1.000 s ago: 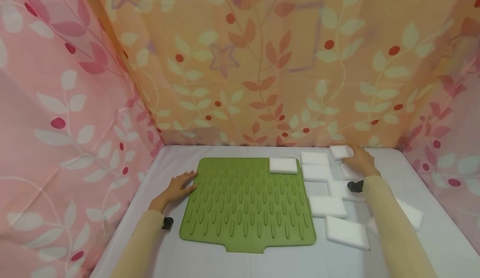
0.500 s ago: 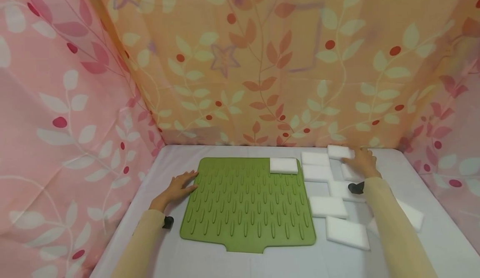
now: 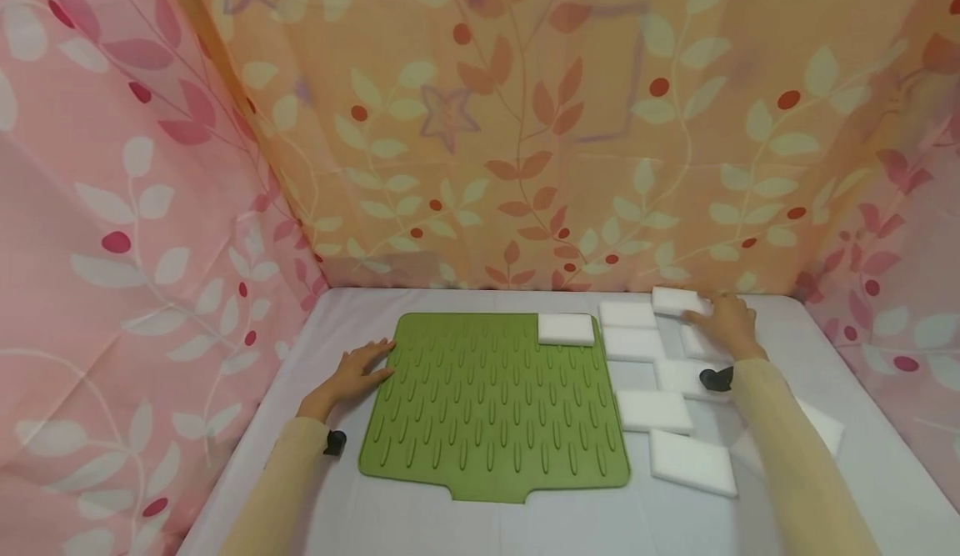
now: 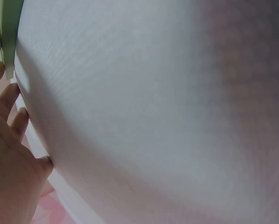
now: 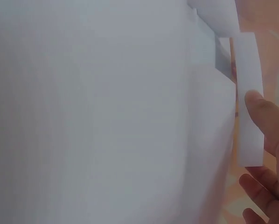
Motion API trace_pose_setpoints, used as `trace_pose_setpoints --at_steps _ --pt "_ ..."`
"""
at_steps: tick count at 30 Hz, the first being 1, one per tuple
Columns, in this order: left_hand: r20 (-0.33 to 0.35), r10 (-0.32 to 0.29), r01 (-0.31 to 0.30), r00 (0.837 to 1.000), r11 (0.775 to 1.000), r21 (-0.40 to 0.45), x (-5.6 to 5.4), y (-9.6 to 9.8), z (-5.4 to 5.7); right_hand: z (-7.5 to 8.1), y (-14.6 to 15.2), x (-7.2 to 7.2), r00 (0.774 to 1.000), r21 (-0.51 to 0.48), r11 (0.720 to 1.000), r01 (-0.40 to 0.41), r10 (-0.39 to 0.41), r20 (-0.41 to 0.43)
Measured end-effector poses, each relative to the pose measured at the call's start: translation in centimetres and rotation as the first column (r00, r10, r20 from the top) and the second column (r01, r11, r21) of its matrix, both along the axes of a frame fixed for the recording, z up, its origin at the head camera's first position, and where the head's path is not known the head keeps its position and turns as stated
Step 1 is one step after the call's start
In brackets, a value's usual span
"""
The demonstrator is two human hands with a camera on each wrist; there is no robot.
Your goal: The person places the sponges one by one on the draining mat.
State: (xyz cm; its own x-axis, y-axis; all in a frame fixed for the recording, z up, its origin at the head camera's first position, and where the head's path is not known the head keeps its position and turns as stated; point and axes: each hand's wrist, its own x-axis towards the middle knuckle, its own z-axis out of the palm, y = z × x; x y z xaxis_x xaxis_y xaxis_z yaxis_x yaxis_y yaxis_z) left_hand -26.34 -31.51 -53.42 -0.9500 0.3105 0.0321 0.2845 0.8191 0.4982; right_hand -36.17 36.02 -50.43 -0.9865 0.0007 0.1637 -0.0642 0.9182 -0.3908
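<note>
Nearest the viewer, two sleeved forearms are reaching out over a white-covered table, and each wrist is carrying a small black camera mount. Between them a green ridged silicone mat is lying flat; the left hand is resting on the table with fingers straight, their tips touching the mat's left edge, a placement judged to be steadying the mat. It is gripping nothing.

To the right of the mat, white sponge blocks are lying loosely in rows on the table, and one sponge is sitting on the mat's far right corner. Farther back, the right hand is pinching the far sponge block by its end, thumb and fingers curled on it (the right wrist view is showing the thumb pressed to its face), and the block is lifting slightly off the cloth near the back curtain.

Count: one mat; nine sponge blocks visible, one partly hidden behind the right forearm, so more may be lying unseen. A leaf-patterned pink and orange curtain is enclosing the table on three sides.
</note>
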Motion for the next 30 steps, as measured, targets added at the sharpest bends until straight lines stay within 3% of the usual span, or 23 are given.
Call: trace_pose_setpoints --at_steps 5,13,20,30 --pt "-0.002 -0.003 0.003 1.0 1.0 0.001 -0.1 0.0 0.0 0.5 0.2 0.5 0.998 -0.025 1.0 0.001 -0.003 -0.061" --pt "0.007 -0.007 0.007 1.0 1.0 -0.002 -0.3 -0.2 -0.3 1.2 -0.1 1.4 0.997 -0.084 0.996 -0.005 -0.002 -0.082" --pt "-0.006 -0.002 0.002 1.0 1.0 0.002 -0.1 -0.2 0.0 2.0 -0.8 2.2 0.986 -0.181 0.982 -0.06 0.03 -0.164" --pt "0.013 -0.006 0.006 1.0 1.0 0.013 0.1 0.0 0.2 2.2 -2.0 3.7 0.985 -0.15 0.986 -0.067 0.041 -0.169"
